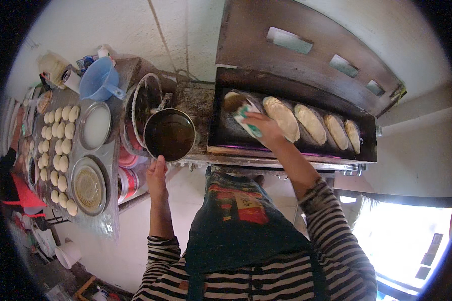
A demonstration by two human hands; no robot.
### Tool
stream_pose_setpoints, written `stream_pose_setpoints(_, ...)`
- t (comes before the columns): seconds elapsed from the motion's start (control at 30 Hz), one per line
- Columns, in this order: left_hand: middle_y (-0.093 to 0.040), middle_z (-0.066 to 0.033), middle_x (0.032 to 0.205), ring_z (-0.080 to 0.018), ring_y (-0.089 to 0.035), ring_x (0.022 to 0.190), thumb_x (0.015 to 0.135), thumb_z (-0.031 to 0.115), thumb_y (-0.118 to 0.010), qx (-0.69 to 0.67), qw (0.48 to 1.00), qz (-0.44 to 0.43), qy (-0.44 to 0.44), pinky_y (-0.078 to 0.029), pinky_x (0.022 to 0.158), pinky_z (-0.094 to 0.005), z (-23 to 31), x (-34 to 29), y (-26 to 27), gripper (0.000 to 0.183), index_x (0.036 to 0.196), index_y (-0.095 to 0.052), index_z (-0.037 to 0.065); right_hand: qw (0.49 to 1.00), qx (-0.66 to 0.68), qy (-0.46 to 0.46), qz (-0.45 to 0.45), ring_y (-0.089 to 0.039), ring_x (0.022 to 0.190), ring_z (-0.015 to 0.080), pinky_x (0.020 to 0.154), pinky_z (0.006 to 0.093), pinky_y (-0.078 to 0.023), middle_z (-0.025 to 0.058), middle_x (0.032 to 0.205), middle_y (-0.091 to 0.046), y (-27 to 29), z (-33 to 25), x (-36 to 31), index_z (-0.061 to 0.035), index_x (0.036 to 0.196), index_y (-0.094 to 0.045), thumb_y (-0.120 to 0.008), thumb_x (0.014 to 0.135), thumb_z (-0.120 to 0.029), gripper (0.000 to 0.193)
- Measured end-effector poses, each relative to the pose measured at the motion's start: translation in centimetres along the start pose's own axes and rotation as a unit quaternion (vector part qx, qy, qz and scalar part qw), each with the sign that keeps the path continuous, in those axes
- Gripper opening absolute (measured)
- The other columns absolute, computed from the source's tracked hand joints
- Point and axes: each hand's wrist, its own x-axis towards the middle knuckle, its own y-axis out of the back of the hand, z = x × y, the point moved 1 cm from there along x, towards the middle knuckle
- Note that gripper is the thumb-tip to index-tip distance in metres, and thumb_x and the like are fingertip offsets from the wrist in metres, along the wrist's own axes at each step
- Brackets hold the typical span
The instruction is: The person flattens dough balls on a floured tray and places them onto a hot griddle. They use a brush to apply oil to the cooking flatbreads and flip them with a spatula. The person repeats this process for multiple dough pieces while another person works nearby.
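Note:
My left hand [158,173] is closed at the near edge of a round metal pot [194,135], apparently on its handle, which my fingers hide. Dark brown liquid [169,133] lies in the pot. My right hand [266,128] grips a crumpled white and green cloth [249,113], slightly blurred, over the left end of a dark griddle [331,150]. A brown patch [233,103] shows beside the cloth; I cannot tell what it is. Several long, pale folded pieces of dough [281,118] lie side by side on the griddle, to the right of my hand.
A metal lid [251,45] with cut-out slots stands raised behind the griddle. On the left table are rows of dough balls [65,146], two round metal pans [96,125] and a blue plastic basin [99,80]. Another person's red garment [27,195] shows at the far left.

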Motion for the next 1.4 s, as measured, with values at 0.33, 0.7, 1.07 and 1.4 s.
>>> stream_pose_setpoints(0.33,-0.039,0.0061,0.058,-0.0059,-0.034,0.058,0.086,0.033,-0.057,-0.023,0.999,-0.034,0.019,-0.026,0.057,-0.0221,-3.0,-0.4,1.9,0.038,0.056,-0.046,0.014,0.971,0.138,0.156,0.116,-0.055,0.106,0.0289,0.088,0.0362,-0.046,0.0157,0.115,-0.056,7.1,-5.1,-8.3,-0.0094,0.108,-0.059,-0.062,0.071,0.004,0.040)
stream_pose_setpoints(0.7,-0.030,0.0078,0.049,-0.0055,-0.025,0.044,0.086,0.055,-0.047,-0.066,0.996,-0.023,0.058,-0.016,0.043,-0.0240,-9.6,3.2,-3.0,0.049,0.055,-0.043,0.017,0.986,0.112,0.102,-0.068,-0.048,0.115,0.0269,0.089,0.0344,-0.046,0.0096,0.136,-0.038,-5.1,-12.6,-2.1,-0.0133,0.130,-0.041,-0.048,0.078,-0.004,0.053)
stream_pose_setpoints(1.07,-0.054,-0.0034,0.083,-0.0133,-0.048,0.064,0.083,0.050,-0.052,0.030,0.992,0.121,-0.033,-0.038,0.051,-0.0241,-19.7,8.1,-3.4,0.041,0.094,-0.055,0.010,0.972,-0.029,-0.180,0.146,-0.056,0.106,0.0231,0.089,0.0330,-0.046,0.0115,0.113,-0.058,11.2,15.8,-24.2,-0.0106,0.116,-0.056,-0.050,0.084,-0.007,0.033)
stream_pose_setpoints(1.4,-0.023,-0.0123,0.144,-0.0335,-0.037,0.123,0.084,0.060,-0.043,-0.047,0.945,0.183,0.266,-0.029,0.101,-0.0442,-26.9,-8.4,-8.4,0.075,0.139,-0.023,0.012,0.876,-0.293,-0.376,0.073,-0.038,0.122,0.0340,0.103,0.0433,-0.030,0.0171,0.130,-0.043,30.3,50.7,-38.5,-0.0070,0.127,-0.041,-0.057,0.067,0.003,0.064)
